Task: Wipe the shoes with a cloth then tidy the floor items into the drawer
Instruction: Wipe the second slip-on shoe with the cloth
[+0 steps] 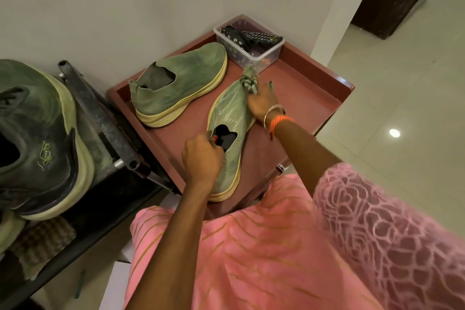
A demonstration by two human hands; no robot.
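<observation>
Dusty olive-green knit slip-on shoe with yellowed foam sole (176,83) lying far-left on the reddish-brown wooden tray top (309,98), toe aimed up-right toward the clear plastic box (251,55). Matching green knit shoe (230,133) mid-tray, long axis near-to-far, toe away; left hand (201,158) gripping its heel collar. Right hand (261,103) bunching grey-green cloth (249,80) against the toe.

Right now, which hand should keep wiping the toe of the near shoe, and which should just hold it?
The right hand: it already holds the cloth at the near shoe's toe. The left hand grips the collar at the heel end, so it is better placed to steady the shoe.
</observation>
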